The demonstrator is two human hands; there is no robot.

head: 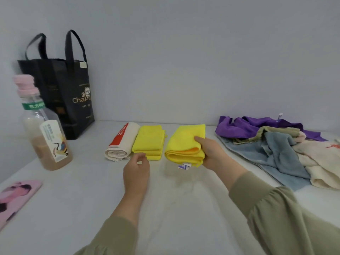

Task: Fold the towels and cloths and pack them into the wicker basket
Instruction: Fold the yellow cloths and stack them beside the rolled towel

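Observation:
My right hand (213, 155) grips a folded yellow cloth (184, 144) by its right side, thumb on top, holding it just above the white surface; a small label hangs from its near edge. To its left lie a second folded yellow cloth (150, 142) and a folded cream towel with a red stripe (122, 142), side by side. My left hand (136, 172) hovers just in front of those two, fingers loosely curled, holding nothing. At the right lies an unfolded heap: a purple cloth (244, 126), a blue towel (279, 153) and a cream towel (323, 170). No wicker basket is in view.
A black tote bag (64, 92) stands against the wall at the back left. In front of it stands a bottle of brown drink with a pink cap (46, 133). A pink flat object (16, 197) lies at the left edge. The white table (174, 208) meets the wall behind.

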